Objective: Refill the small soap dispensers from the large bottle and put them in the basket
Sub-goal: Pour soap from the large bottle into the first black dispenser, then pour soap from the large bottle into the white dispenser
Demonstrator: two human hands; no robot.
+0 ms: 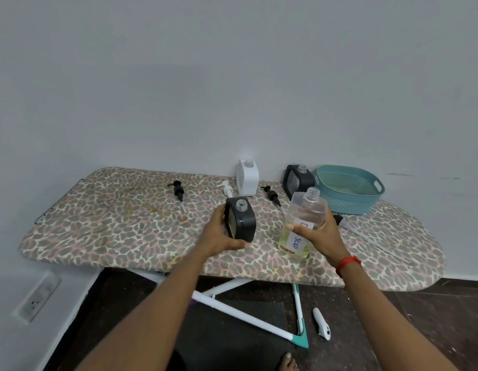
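When pouring, keep mouth of large bottle (308, 207) close over open neck of black dispenser (243, 223); tilt slowly. Left hand (219, 234): wrapped round dispenser, matte, boxy. Right hand (319, 231): clasping bottle, clear plastic, yellow soap low, paper label. Beyond right hand: teal perforated basket (349, 199). Beyond left hand: white dispenser (247, 178), uncapped.
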